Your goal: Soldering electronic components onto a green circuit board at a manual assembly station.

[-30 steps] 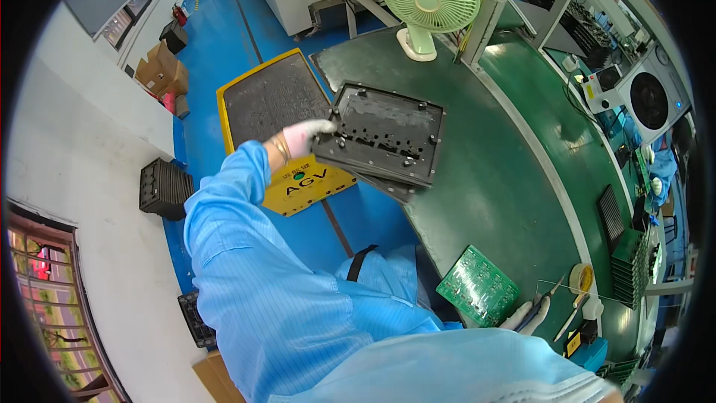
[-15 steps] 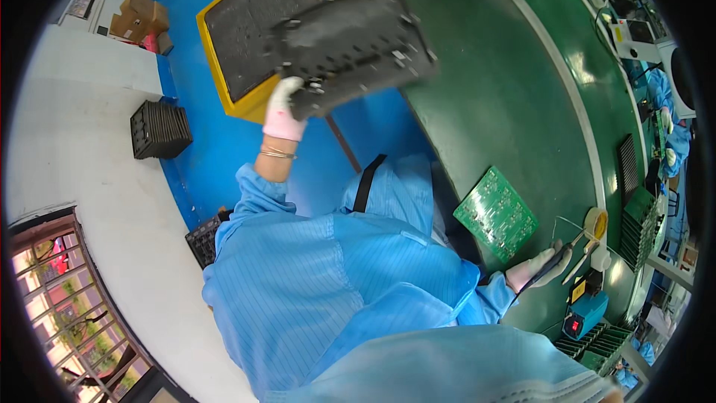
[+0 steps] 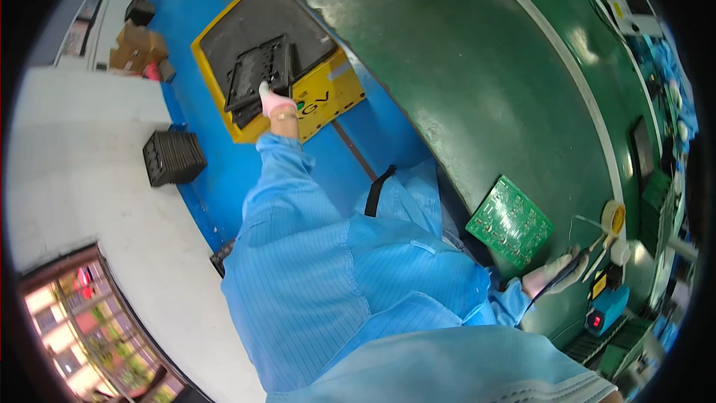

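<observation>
At the far left, my gloved left hand (image 3: 274, 101) is closed on the near edge of a black slotted plastic tray (image 3: 257, 71). The tray is tilted over the dark top of a yellow cart (image 3: 328, 93), with another dark piece partly visible under it. My gloved right hand (image 3: 552, 275) rests low at the green workbench, its fingers closed around a black-handled tool that looks like a soldering iron (image 3: 561, 272). Beside that hand a green circuit board (image 3: 511, 222) lies flat on the bench, not touched by either hand.
A roll of yellowish tape (image 3: 613, 218) and a blue station with a red display (image 3: 608, 309) stand right of my right hand. Green boards stand in racks (image 3: 656, 201) along the right. Black trays (image 3: 173, 158) are stacked by the left wall; cardboard boxes (image 3: 138, 48) sit beyond.
My left hand has lowered the black tray from above the bench edge leftward onto the yellow cart's top. The view has shifted slightly; my right hand keeps its hold beside the board.
</observation>
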{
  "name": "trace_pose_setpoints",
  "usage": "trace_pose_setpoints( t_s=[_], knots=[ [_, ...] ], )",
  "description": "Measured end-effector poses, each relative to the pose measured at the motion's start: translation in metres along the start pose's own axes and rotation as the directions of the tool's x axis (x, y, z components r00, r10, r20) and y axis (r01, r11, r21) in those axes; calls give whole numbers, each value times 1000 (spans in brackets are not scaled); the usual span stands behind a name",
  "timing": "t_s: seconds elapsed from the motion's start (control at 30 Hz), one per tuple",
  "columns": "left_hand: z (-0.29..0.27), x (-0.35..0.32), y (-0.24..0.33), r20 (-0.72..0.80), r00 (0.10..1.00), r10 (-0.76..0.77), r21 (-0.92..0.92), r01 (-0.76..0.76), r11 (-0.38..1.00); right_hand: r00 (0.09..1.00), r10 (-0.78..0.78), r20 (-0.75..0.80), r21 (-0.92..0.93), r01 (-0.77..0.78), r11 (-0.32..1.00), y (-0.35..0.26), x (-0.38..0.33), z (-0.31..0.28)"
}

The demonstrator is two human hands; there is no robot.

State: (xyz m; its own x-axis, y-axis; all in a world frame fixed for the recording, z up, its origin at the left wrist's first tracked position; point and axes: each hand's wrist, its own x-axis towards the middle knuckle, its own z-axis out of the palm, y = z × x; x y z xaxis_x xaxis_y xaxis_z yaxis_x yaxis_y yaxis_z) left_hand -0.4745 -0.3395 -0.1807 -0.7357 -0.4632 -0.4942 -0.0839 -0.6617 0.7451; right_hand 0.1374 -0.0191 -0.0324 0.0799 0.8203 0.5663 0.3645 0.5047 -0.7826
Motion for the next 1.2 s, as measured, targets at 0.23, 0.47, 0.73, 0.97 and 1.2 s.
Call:
trace_pose_setpoints(
  t_s=[0.23, 0.47, 0.73, 0.97, 1.2],
  knots=[
    [-99, -24, -122, 559, 794, -237, 799, -441, 408, 992, -20, -127, -91, 8, 996, -40, -3, 3],
    [-106, 111, -85, 535, 768, -352, 772, -614, -163, 973, 125, -196, -72, -142, 987, -14, -14, -15],
    [13, -217, -20, -250, -142, -958, 568, -823, -26, 985, 133, -110, -40, -138, 990, 0, 3, -32],
    [64, -444, 0, 82, -511, -855, 425, -758, 494, 986, 64, 154, -181, -35, 983, -18, 37, 15],
    [39, -563, -117, 154, -881, -448, -262, -473, 841, 985, -13, 170, -25, 17, 1000, 7, 23, -5]
  ],
)
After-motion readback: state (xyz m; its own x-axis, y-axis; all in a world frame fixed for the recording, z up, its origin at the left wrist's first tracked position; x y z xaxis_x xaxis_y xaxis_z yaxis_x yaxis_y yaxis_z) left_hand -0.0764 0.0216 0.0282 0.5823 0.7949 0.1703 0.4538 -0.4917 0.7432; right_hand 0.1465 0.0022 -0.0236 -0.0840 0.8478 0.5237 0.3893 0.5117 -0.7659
